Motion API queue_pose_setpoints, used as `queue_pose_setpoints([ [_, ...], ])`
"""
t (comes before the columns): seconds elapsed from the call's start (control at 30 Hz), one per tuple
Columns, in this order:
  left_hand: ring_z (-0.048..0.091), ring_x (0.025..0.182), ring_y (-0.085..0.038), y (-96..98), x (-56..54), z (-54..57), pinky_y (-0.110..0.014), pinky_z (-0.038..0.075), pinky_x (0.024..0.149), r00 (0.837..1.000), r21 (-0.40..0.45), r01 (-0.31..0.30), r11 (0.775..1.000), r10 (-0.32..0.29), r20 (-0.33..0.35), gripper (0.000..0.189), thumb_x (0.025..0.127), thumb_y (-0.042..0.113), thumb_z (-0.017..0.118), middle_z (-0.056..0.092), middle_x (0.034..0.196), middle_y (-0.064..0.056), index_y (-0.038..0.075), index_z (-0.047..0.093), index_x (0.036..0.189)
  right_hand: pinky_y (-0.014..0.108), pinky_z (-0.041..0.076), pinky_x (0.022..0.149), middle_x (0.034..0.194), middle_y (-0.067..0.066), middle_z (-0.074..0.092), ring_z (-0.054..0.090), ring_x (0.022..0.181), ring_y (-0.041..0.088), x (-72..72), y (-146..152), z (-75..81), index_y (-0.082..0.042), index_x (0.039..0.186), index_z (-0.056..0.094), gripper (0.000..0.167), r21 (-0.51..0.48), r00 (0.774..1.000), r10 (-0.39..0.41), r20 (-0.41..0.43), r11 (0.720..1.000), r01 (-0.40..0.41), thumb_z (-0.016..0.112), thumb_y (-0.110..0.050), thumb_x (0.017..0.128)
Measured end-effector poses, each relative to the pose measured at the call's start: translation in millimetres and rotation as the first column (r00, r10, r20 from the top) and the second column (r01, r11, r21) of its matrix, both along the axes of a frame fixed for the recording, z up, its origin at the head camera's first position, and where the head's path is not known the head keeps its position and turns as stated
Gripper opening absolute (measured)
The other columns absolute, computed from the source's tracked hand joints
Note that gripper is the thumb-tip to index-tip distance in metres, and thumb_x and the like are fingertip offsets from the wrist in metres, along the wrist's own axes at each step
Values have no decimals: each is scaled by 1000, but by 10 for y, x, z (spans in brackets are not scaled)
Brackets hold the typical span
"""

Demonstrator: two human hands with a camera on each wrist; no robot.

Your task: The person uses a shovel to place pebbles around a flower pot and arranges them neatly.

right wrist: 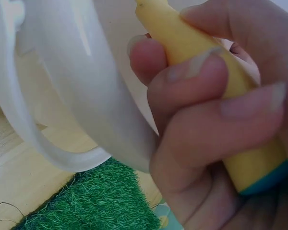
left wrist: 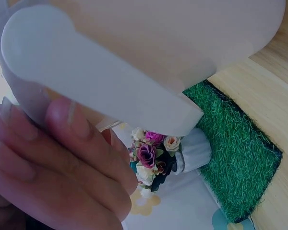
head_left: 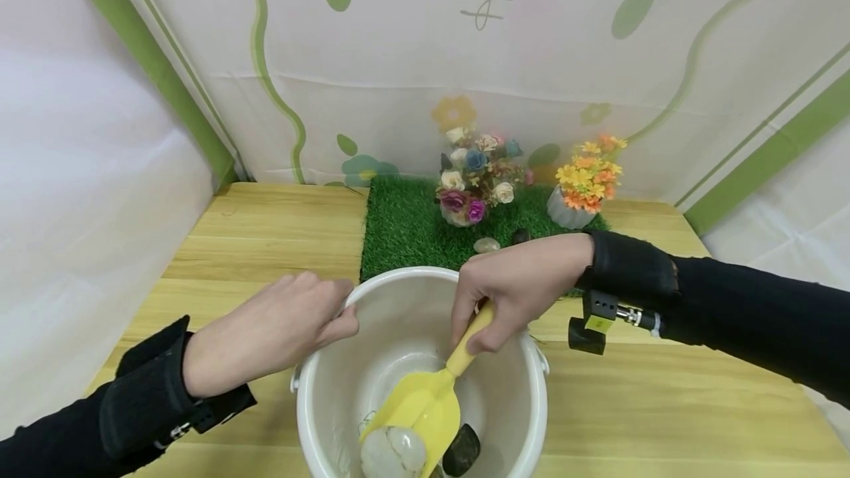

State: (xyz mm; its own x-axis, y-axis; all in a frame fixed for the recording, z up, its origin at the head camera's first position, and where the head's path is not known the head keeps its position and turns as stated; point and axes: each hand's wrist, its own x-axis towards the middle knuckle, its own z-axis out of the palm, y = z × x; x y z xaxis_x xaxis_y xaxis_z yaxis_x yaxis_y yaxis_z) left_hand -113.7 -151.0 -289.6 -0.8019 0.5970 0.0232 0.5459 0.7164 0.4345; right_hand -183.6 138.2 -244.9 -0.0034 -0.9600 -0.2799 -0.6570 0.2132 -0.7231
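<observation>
A white bucket (head_left: 307, 419) stands tilted toward the camera at the front of the table. At its left rim my left hand (head_left: 279, 330) grips the edge, thumb inside and fingers outside; the left wrist view shows the fingers (left wrist: 81, 158) curled beside the bucket wall. My right hand (head_left: 511, 282) reaches over the far right rim and holds a yellow toy shovel (head_left: 425, 408) by its handle (right wrist: 197, 52), fingers wrapped round it. The blade points down inside the bucket. Against its tip is a large whitish stone (head_left: 393, 452), and a dark stone (head_left: 461, 450) lies just right of it.
Behind the bucket lies a green artificial grass mat (head_left: 398, 234) with a pale stone (head_left: 487, 245) and a dark stone (head_left: 521, 235). Mixed flowers (head_left: 474, 168) and a white pot (head_left: 567, 209) of orange flowers stand on it. Printed fabric (head_left: 398, 50) hangs behind the wooden table (head_left: 631, 404).
</observation>
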Motion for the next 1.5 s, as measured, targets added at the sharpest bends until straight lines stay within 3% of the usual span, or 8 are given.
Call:
queue_pose_setpoints([
  [0.23, 48, 46, 0, -5, -2, -6, -25, 38, 39, 1000, 5, 4, 1000, -5, 10, 26, 98, 20, 54, 42, 59, 9, 17, 50, 73, 18, 32, 52, 75, -20, 59, 37, 52, 1, 9, 70, 36, -25, 112, 79, 21, -10, 998, -45, 35, 999, 46, 63, -17, 99],
  [0.47, 48, 46, 0, -1, -1, 3, -24, 38, 39, 1000, -5, 0, 1000, 1, 12, 26, 97, 18, 54, 41, 58, 9, 17, 50, 72, 19, 32, 54, 81, -18, 66, 35, 51, 4, -7, 196, 92, -25, 116, 77, 23, -38, 996, -84, 15, 996, 85, 62, -19, 101],
  [0.7, 51, 47, 1, 2, 0, 8, -25, 40, 39, 999, 7, 3, 1000, -3, 34, 24, 98, 18, 53, 44, 59, 7, 16, 51, 74, 23, 36, 54, 82, -13, 63, 39, 54, 11, -16, 360, 188, -22, 122, 74, 25, -105, 995, -90, 38, 990, 94, 58, -15, 103],
  [0.83, 51, 47, 1, 7, 1, 12, -25, 41, 39, 1000, 0, -2, 1000, 2, 31, 24, 97, 18, 54, 45, 59, 7, 16, 51, 74, 25, 34, 50, 76, -12, 58, 36, 53, 11, -24, 478, 261, -23, 122, 74, 26, -125, 991, -134, 25, 983, 136, 60, -13, 103],
  [1.07, 50, 48, 0, -5, -12, 4, -25, 40, 41, 1000, -7, 3, 1000, -3, 14, 24, 98, 19, 54, 42, 60, 8, 16, 51, 74, 26, 31, 44, 70, -12, 57, 36, 49, 9, -61, 740, 329, -25, 121, 75, 30, -148, 974, -228, -12, 963, 224, 63, -8, 100],
  [1.3, 48, 47, -1, -2, -12, 9, -26, 38, 41, 1000, -16, 0, 1000, 0, 4, 25, 97, 19, 54, 41, 59, 8, 17, 50, 73, 24, 38, 46, 79, -10, 65, 43, 53, 10, -76, 991, 317, -24, 122, 75, 34, -181, 953, -296, -69, 943, 280, 64, -2, 98],
  [1.5, 50, 47, 0, 15, -6, 11, -26, 39, 42, 1000, -22, -5, 1000, 6, 24, 25, 98, 18, 54, 45, 58, 8, 17, 50, 73, 23, 41, 41, 78, -7, 65, 44, 46, 9, -93, 1210, 355, -18, 126, 72, 38, -182, 934, -354, -40, 922, 342, 61, 4, 98],
])
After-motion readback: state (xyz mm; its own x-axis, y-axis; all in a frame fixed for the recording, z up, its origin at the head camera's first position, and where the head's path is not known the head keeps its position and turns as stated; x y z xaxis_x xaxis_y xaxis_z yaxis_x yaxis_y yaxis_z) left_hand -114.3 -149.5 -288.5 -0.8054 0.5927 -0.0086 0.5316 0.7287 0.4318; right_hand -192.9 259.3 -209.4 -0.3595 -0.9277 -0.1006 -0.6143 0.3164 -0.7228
